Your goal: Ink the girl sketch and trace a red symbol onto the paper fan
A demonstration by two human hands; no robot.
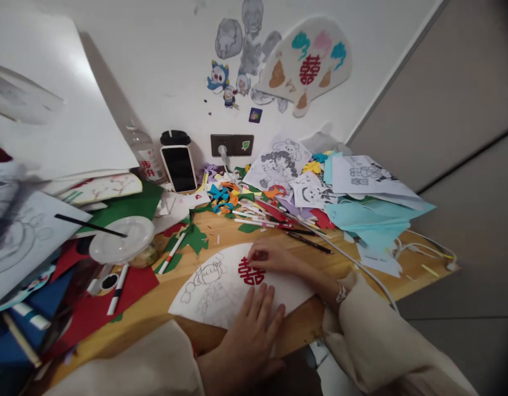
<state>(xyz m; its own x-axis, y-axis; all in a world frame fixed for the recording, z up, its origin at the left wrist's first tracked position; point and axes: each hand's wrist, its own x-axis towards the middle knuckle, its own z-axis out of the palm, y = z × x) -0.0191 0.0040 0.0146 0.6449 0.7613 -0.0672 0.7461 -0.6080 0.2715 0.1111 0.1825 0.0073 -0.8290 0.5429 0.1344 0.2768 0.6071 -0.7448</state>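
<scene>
A white fan-shaped paper (233,308) lies on the table in front of me, with pencil and dark line drawings on its left part. Near its top middle sits a red double-happiness paper cut-out (251,275). My right hand (278,257) is closed in a pinch at the cut-out's upper right edge and hides part of it. Flat on the paper just below the cut-out rests my left hand (251,327), fingers stretched out and the tips close to the red lower edge.
Behind the fan paper lie colourful scraps (224,198), several markers and a black pen (309,242). To the left are a lidded plastic cup (124,242), red paper (134,286) and a phone (178,169). A white cable (361,267) crosses the right side; a decorated fan (309,66) hangs on the wall.
</scene>
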